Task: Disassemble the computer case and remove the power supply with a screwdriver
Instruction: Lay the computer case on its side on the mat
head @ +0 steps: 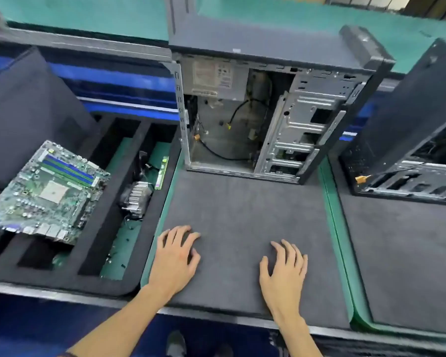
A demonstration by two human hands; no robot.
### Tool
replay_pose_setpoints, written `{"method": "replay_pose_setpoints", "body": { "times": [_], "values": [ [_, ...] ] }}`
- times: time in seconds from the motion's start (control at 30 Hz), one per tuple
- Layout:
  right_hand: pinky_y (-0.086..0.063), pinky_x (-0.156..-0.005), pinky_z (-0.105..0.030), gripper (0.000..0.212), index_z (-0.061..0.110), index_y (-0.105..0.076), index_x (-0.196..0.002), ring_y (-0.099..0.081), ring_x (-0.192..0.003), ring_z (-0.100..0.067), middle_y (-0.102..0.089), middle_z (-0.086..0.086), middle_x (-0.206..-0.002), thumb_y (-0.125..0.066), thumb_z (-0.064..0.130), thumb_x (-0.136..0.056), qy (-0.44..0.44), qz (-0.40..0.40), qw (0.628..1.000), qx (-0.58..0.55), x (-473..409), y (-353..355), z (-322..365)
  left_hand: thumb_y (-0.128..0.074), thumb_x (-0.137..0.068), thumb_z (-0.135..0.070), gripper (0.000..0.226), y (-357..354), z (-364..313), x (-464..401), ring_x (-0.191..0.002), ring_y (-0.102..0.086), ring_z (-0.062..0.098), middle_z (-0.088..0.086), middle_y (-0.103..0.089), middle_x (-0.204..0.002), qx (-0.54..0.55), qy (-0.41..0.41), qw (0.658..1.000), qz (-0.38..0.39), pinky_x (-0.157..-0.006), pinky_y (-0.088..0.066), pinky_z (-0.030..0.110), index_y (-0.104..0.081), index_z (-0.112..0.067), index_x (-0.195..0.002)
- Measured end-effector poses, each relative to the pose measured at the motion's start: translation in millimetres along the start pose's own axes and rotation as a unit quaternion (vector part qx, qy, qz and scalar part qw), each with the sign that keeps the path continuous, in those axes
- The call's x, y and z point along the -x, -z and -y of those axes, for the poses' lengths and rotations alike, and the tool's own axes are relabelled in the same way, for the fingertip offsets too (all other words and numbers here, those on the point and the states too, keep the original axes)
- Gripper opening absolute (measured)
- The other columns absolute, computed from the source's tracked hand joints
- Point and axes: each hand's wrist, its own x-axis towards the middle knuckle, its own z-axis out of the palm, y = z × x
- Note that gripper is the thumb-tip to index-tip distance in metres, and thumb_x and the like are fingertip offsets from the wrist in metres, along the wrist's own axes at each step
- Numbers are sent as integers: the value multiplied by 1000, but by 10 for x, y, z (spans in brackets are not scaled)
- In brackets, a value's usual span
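Note:
A dark computer case (268, 42) stands upright at the back of a grey foam mat (242, 215), its open side facing me. The grey power supply (214, 78), with a label, sits in the case's upper left corner. Loose black cables (216, 150) hang inside, and a bare metal drive cage (301, 132) fills the right half. My left hand (175, 258) and my right hand (283, 271) rest flat on the mat near the front edge, fingers spread, holding nothing. No screwdriver is in view.
A black foam tray (88, 276) on the left holds a green motherboard (47, 189), a heatsink cooler (137, 199) and a memory stick (162, 173). A second open case (410, 155) lies at the right. A removed dark panel (23, 106) leans at the far left.

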Motion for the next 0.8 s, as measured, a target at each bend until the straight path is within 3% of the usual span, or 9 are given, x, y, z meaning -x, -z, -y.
{"method": "replay_pose_setpoints", "body": {
  "times": [0.13, 0.3, 0.43, 0.6, 0.8],
  "values": [
    [-20, -120, -58, 31, 9, -68, -115, -45, -131, -38, -56, -16, -131, -74, 6, -85, -6, 28, 998, -59, -38, 1, 231, -54, -87, -24, 34, 130, -55, -9, -118, -51, 21, 1, -55, -126, 11, -21, 1000, -10, -108, -34, 40, -61, -23, -120],
    [-33, -111, -52, 19, 14, -70, -106, -42, -128, -32, -57, -9, -129, -70, 7, -89, 66, 73, 988, -121, -30, -81, 947, -54, -90, -19, 32, 503, 229, 106, -106, -59, 20, 1, -59, -122, 48, 20, 998, -18, -96, -46, 36, -63, -16, -121],
    [-34, -107, -47, 15, 23, -70, -99, -42, -127, -26, -55, -2, -127, -69, 10, -90, 162, 106, 967, -166, 142, -245, 1904, -51, -90, -16, 30, 986, 761, 382, -93, -56, 16, -3, -60, -111, 68, 69, 993, -69, -86, -45, 30, -63, -17, -117],
    [-29, -100, -33, 15, 21, -70, -94, -45, -119, -22, -57, 0, -118, -72, 8, -87, 293, 130, 924, -210, 654, -495, 3278, -44, -92, -20, 29, 1653, 1684, 1045, -85, -50, 9, -8, -60, -106, 57, 160, 974, -147, -80, -39, 22, -63, -21, -113],
    [-37, -96, -37, 12, 17, -70, -91, -51, -110, -25, -58, -3, -109, -72, 6, -86, 442, 182, 841, -254, 1593, -815, 4776, -43, -92, -22, 27, 2361, 2780, 2119, -81, -52, 6, -15, -59, -102, 32, 313, 922, -226, -74, -46, 21, -63, -26, -111]
  ]
}}
